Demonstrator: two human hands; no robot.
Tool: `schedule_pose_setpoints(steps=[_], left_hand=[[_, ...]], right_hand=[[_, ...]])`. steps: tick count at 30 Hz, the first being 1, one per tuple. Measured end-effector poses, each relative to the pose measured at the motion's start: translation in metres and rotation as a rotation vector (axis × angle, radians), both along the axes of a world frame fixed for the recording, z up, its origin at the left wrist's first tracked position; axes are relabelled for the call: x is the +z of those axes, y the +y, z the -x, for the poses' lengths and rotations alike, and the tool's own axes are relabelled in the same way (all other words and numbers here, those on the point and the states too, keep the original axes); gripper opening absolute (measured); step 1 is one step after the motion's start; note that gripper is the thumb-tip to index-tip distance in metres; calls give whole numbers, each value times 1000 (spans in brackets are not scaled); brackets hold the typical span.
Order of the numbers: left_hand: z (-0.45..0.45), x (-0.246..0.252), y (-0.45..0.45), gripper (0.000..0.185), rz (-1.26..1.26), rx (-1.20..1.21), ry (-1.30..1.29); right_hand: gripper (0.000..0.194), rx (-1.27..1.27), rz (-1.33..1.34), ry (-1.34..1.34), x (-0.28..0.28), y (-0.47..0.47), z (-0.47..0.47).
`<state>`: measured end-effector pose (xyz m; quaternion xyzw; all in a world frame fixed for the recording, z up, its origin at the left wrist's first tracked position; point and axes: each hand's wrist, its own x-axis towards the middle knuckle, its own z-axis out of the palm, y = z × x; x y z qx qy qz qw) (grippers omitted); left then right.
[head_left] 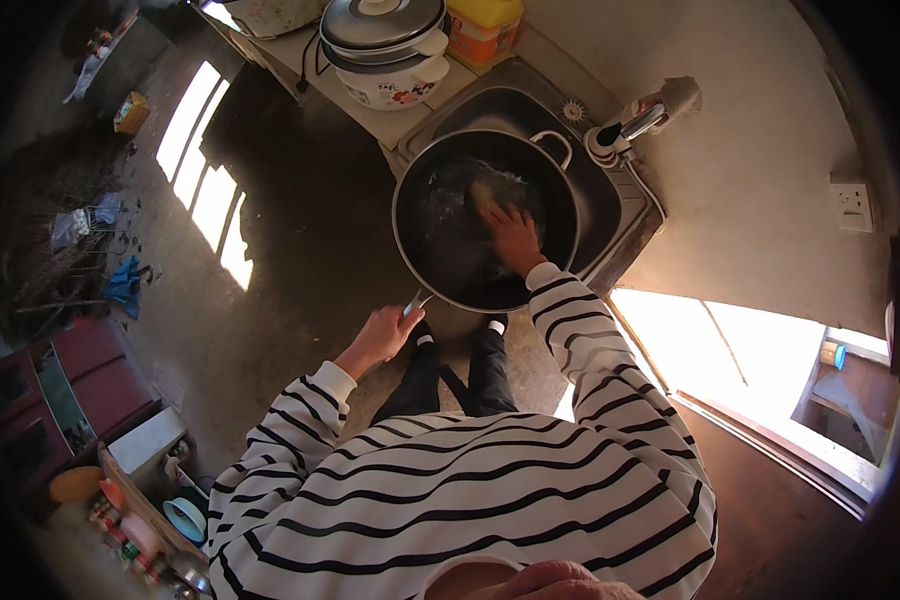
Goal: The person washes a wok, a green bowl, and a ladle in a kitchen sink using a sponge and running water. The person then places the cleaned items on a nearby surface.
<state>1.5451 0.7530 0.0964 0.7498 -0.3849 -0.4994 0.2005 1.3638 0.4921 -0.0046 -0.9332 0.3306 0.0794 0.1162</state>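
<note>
A large dark wok (439, 251) with a pale metal rim sits over the front of the stainless steel sink (607, 206). My left hand (384, 335) is closed around its long handle (418, 301), at the near left of the rim. Inside the wok, my right hand (514, 238) presses a blurred yellowish scrubbing pad (483, 193) against the wet bottom; its fingers partly hide the pad. Water with whitish streaks glints around the fingers. A looped metal side handle (555, 144) rises from the far right of the wok's rim.
Right of the wok stands a faucet (630, 131) with a white hose. A drain strainer (573, 110) lies at the sink's back corner. On the tiled counter are a lidded white electric pot (386, 86) and a yellow-capped jug (487, 34). A wall socket (853, 208) is at right.
</note>
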Motion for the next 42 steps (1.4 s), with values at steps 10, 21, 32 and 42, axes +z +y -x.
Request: schedule_pose_setpoints(steps=[10,21,32,42], left_hand=[[4,3,-6,64,-69,10,118],[2,10,-7,61,-97,31,158],[2,-5,2,58,-17,33,91],[6,-1,-7,53,-65,11,183]], right_hand=[[66,155,74,-13,-12,38,1],[38,122,-1,111,-10,36,34],[50,-34,-34,-177,-9,-10,2],[47,112,43,-305,-38,9,-19]])
